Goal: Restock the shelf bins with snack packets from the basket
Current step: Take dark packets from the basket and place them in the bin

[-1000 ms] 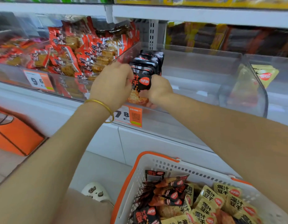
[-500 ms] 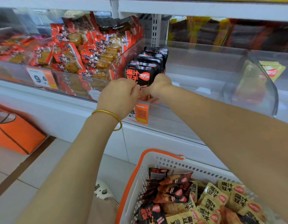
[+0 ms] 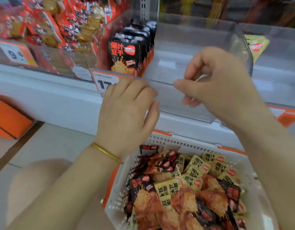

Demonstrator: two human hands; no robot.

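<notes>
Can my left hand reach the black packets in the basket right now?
Probably yes: the left hand holds nothing, hovers by the open-topped basket, and the black packets lie uncovered on top.

Black packets (image 3: 125, 55) upright in the clear bin (image 3: 201, 30)
The row stands just beyond the fingers (image 3: 126, 90); below them the white basket (image 3: 184, 143) holds jumbled black and yellow packets (image 3: 198, 166).

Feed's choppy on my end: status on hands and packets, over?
Both empty: left hand and right hand loose in front of the bin. Row of black packets upright at its left side. More in the basket below. Nothing in the way.
</notes>
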